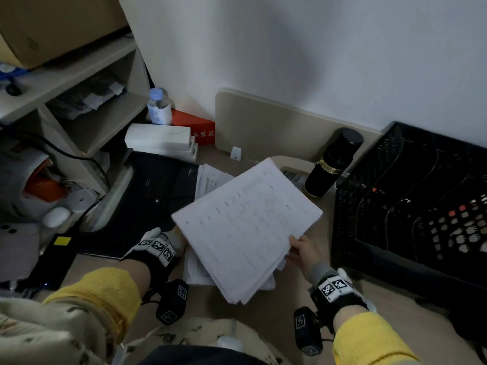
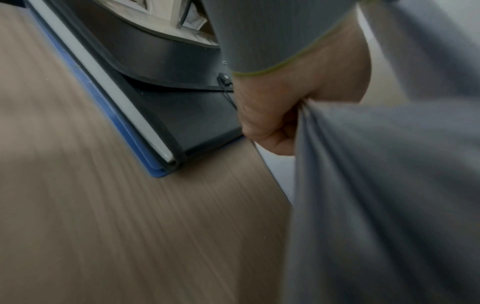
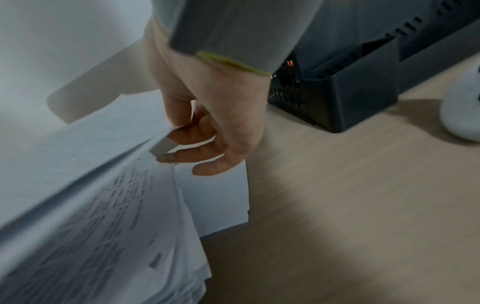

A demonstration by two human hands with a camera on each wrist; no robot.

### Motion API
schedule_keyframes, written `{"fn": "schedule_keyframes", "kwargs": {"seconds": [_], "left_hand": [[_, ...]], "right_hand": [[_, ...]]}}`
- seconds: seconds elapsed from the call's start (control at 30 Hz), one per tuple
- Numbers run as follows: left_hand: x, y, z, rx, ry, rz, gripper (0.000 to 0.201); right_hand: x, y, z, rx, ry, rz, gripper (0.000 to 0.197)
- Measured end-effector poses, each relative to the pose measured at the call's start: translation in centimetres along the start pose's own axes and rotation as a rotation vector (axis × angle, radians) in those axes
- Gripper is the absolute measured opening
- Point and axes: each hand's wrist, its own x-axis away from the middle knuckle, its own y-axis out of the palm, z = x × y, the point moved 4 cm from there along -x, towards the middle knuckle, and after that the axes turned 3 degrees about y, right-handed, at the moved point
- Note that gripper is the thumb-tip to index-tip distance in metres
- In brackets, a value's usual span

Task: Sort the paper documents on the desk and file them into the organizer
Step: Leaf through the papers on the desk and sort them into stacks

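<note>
A thick stack of printed white papers is lifted off the desk, tilted, held at both sides. My left hand grips its left edge; in the left wrist view the left hand pinches the sheets between thumb and fingers. My right hand pinches the stack's right edge, thumb on top; the right wrist view shows the right hand with fingers under the papers. More papers lie flat on the desk underneath. The black mesh organizer stands at the right.
A black expanding folder lies left of the papers, over a blue folder. A black flask stands by the organizer. White boxes, a red box, a water bottle and a shelf unit crowd the back left.
</note>
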Motion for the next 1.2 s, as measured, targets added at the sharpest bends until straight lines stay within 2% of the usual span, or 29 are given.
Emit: {"fn": "schedule_keyframes", "kwargs": {"seconds": [0.07,0.1,0.2,0.33,0.47,0.6,0.67,0.73,0.8,0.87,0.93,1.03,1.13,1.2], "left_hand": [[0.9,0.1,0.3,-0.029,-0.022,-0.039,0.03],[1.0,0.4,0.7,-0.065,-0.006,-0.111,0.031],[0.4,0.9,1.3,-0.052,0.058,-0.148,0.044],[1.2,1.3,1.5,-0.045,0.066,-0.256,0.046],[1.7,2.0,1.9,-0.108,0.099,-0.313,0.04],[1.9,2.8,1.9,-0.181,0.118,-0.344,0.04],[2.1,3.1,1.8,-0.177,0.134,-0.387,0.032],[2.4,3.4,1.9,-0.161,0.148,-0.436,0.028],[2.7,3.6,2.1,-0.16,0.171,-0.451,0.032],[3.0,3.5,2.6,-0.151,0.184,-0.439,0.038],[2.9,3.7,2.8,-0.045,0.143,-0.432,0.048],[3.0,3.8,3.0,0.137,0.072,-0.46,0.063],[3.2,4.0,3.3,0.05,0.231,-0.538,0.07],[2.3,3.8,3.4,0.005,0.307,-0.492,0.06]], "right_hand": [[0.5,-0.3,-0.8,0.033,-0.05,0.076,0.016],[0.5,-0.5,-1.0,0.063,-0.083,0.131,0.018],[0.5,-1.6,-1.4,0.188,-0.161,0.329,0.031],[0.7,-2.7,-1.5,0.253,-0.164,0.407,0.036],[1.4,-1.6,-2.1,0.259,-0.204,0.361,0.036],[1.9,0.3,-2.4,0.183,-0.225,0.242,0.032],[2.4,1.1,-2.2,0.123,-0.221,0.167,0.044],[2.6,1.4,-2.3,0.094,-0.255,0.163,0.061],[2.9,1.4,-2.6,0.093,-0.296,0.185,0.066],[3.2,1.5,-2.9,0.091,-0.331,0.211,0.051],[3.6,1.4,-3.3,0.08,-0.36,0.231,0.033],[4.4,1.6,-4.0,0.029,-0.409,0.245,0.032],[5.0,1.8,-5.0,0.009,-0.48,0.262,0.028],[5.4,2.0,-5.6,-0.03,-0.519,0.255,0.026]]}}
